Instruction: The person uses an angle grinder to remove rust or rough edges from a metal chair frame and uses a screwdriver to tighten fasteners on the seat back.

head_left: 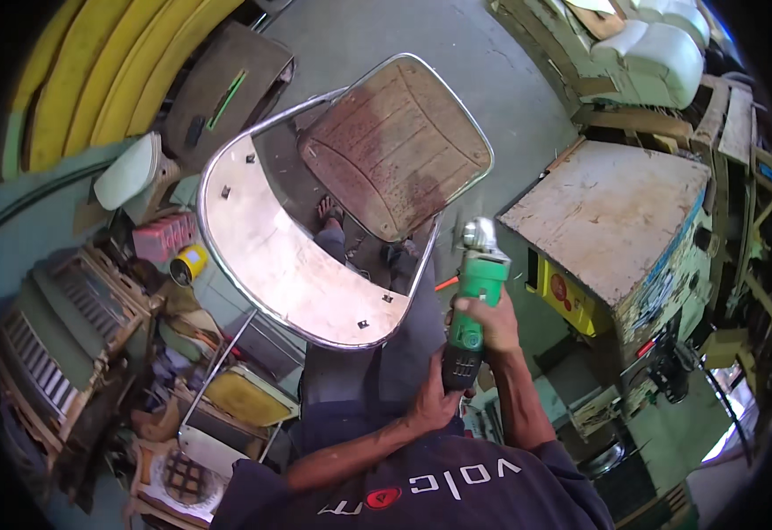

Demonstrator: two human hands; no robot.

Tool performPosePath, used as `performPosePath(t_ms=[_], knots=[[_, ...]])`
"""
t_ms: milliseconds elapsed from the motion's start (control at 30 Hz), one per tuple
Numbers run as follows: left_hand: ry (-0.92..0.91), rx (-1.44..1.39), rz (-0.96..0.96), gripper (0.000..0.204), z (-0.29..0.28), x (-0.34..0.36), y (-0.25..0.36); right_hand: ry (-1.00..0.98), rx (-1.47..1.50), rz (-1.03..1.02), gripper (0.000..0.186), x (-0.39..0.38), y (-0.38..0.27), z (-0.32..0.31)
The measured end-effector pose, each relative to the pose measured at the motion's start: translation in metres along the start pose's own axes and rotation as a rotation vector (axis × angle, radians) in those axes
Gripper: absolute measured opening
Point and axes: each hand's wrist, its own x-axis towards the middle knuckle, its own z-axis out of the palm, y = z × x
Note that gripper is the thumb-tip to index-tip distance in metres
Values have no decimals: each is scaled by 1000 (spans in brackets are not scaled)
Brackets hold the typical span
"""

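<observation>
A green angle grinder (468,305) with a metal head and a black rear end points away from me, held off to the right of my legs. My right hand (494,327) wraps round its green body. Closer to my chest, my left hand (435,397) grips the black rear end. In front of me is a chair with a bent chrome tube frame (202,208). Its worn brown seat panel (397,146) is at the far side. The pale curved backrest panel (271,256), with several small dark clips, lies over my legs. Neither hand touches the chair.
A scuffed wooden-topped box (611,216) stands at right, with a yellow crate (565,296) under it. White padded seats (651,57) sit at far right. Yellow curved panels (112,71) lean at far left. A yellow-black round object (189,263) lies near pink packs (163,237).
</observation>
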Motion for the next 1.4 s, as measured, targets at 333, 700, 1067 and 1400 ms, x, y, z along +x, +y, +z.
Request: performPosePath(t_ms=[333,700,1067,1400], knots=[[1027,1105,495,54,-135,-4,85,-208,-1524,94,71,18,-63,47],[1304,545,356,41,-202,61,69,-245,-1699,84,78,34,-51,59],[1224,350,365,46,-199,60,73,-180,-1752,113,73,26,-57,73],[1205,318,365,45,-195,60,78,-174,-1755,70,68,17,-59,74]])
